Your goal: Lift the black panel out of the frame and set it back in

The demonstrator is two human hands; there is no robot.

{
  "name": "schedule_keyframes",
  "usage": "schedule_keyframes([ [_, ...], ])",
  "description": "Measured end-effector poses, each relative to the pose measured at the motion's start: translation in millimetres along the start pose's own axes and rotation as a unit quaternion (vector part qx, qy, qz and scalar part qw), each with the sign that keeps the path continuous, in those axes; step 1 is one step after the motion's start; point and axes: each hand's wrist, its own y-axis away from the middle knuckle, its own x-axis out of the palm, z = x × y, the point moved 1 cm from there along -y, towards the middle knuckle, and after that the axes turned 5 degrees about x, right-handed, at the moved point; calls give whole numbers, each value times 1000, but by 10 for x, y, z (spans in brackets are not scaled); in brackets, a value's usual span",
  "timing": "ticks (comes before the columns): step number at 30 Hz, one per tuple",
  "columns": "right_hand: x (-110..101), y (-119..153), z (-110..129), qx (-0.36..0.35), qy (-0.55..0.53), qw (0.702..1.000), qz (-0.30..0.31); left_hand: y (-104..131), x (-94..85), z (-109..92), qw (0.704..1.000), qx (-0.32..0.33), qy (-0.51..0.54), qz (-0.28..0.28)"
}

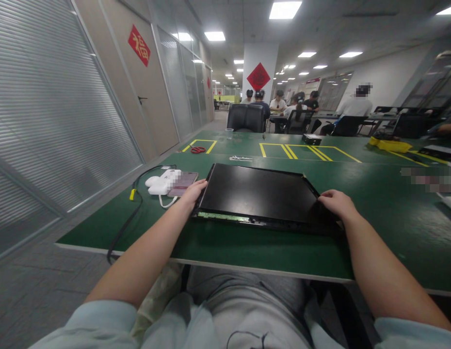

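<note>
A black display panel (258, 194) lies screen up on the green table, in front of my body, with a green circuit strip along the left part of its near edge. My left hand (195, 192) grips the panel's left edge, fingers partly hidden behind the rim. At the right edge, my right hand (336, 202) is closed on the frame, its thumb and fingers bent around the border. Both wrists rest close to the table top.
Left of the panel are a phone (184, 183), a white device (163, 182) and a black cable (129, 224). Beyond it lie red scissors (198, 150), a clear cup (229, 133), a black box (312, 139) and a yellow item (390, 145). Several people sit farther back.
</note>
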Motion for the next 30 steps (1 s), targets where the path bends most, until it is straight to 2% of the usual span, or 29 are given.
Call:
schedule_keyframes([
  [5, -11, 14, 12, 3, -1, 1000, -4, 97, 42, -32, 1000, 2, -21, -14],
  [13, 16, -20, -23, -6, -12, 1000, -21, 156, 46, -42, 1000, 3, -28, 9],
  [18, 32, -33, -30, -13, -18, 999, -36, 132, 50, -21, 999, 31, -22, 14],
  [25, 35, -27, -28, -6, -14, 1000, -11, 215, 109, -51, 996, 77, -4, 45],
  [30, 32, -34, -26, -5, -11, 1000, -14, 222, 124, -58, 994, 93, -3, 51],
])
